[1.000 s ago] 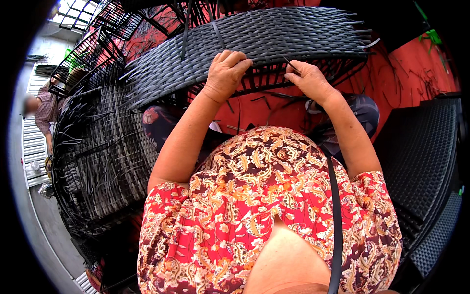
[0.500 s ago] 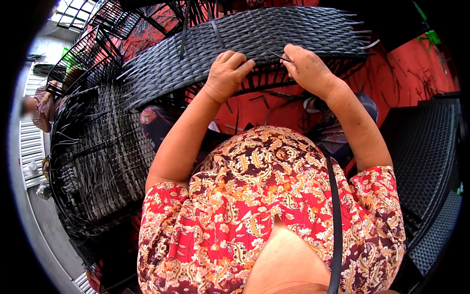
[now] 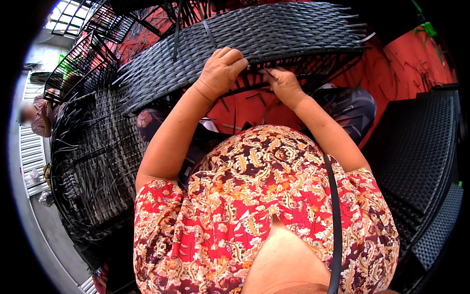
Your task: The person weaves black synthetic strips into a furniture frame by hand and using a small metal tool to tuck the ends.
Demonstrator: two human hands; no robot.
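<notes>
Left hand (image 3: 221,69): fingers curled together at the near edge of the woven panel (image 3: 254,34); whether they clamp the edge or a strand, cannot tell. Right hand (image 3: 286,88): just beside it, lower, under that same edge, thumb and forefinger closed on a thin dark sliver (image 3: 269,73); strand or tool, too small to tell. Panel grey, long, slightly curved, lying across in front of the person's body, loose strand ends sticking out at both short sides. Black frame (image 3: 335,68) shows below its near edge. Two strips lie over its upper left part. Person's legs, in dark patterned trousers (image 3: 350,110), under and beside the work. Red floor (image 3: 416,59) around, strewn with dark offcuts. Left: a second, darker weave (image 3: 105,166), shaggy with ends; beyond it, black open frames (image 3: 85,63) and another person (image 3: 42,116). Right: stacked black woven panels (image 3: 413,157).
</notes>
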